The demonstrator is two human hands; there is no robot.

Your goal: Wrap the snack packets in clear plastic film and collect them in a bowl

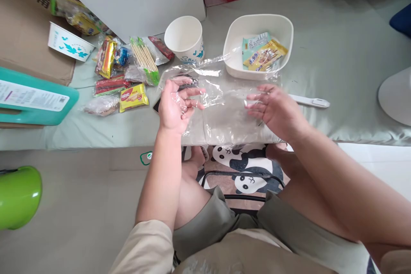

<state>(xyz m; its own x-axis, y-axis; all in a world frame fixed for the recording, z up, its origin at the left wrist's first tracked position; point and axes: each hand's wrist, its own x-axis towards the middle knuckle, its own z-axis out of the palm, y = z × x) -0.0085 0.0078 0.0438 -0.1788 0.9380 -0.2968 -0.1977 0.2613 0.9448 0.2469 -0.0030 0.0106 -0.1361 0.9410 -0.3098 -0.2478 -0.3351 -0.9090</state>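
Note:
A clear plastic bag (224, 107) lies spread on the table between my hands. My left hand (175, 105) is at its left edge, palm turned inward, fingers apart and touching the film. My right hand (274, 109) rests at the bag's right side with its fingers stretched out over the plastic. Neither hand closes around anything. Just behind the bag stands a white square bowl (234, 38) holding a few snack packets (263, 53). A white paper cup (184, 38) stands upright to the bowl's left.
Several snack packets (123, 75) and a bundle of wooden skewers (144, 58) lie at the left. A second paper cup (69, 45) lies on its side by a cardboard box (22, 30). A teal container (32, 100), a green object (17, 197) and a white pen-like tool (310, 102) are nearby.

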